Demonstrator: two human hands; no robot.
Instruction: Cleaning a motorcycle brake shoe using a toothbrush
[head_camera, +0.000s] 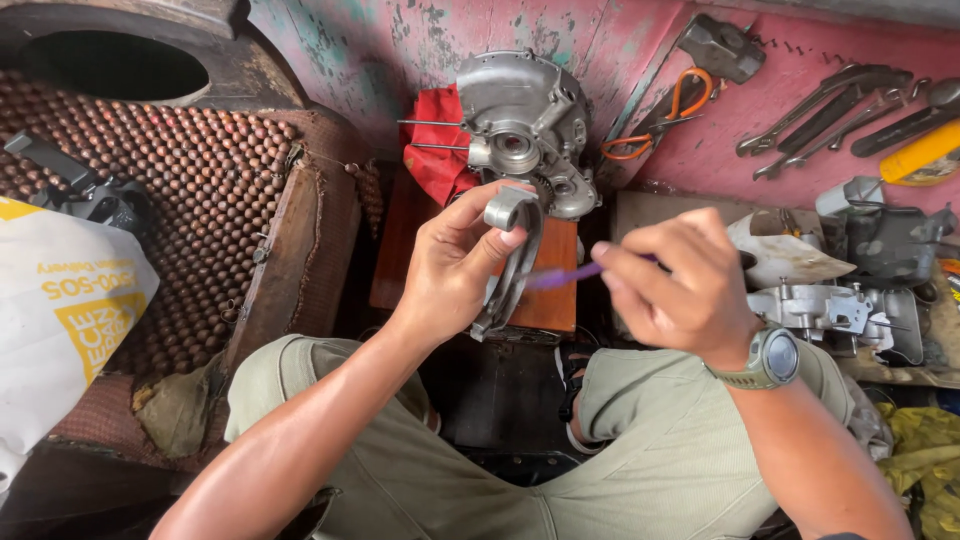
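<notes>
L hand (455, 262) grip clamped on metal part (512, 255), a grey curved casting w/ ring end up top, held upright above lap, in front of wooden block (555, 285). R hand (680, 285) grip closed on purple tool (562, 275); thin, blurred, tip touching or just at part's inner edge; can't tell which. Engine case (525, 125) sits on block beyond, against pink wall, red rag (435, 150) behind it. Wrenches (830, 105) + orange-handled snips (665, 120) lie far R, untouched.
Status (judgement): work on part in hand looks mid-way; part still off the case, so refit not done. More case pieces (835, 305) wait at R.
</notes>
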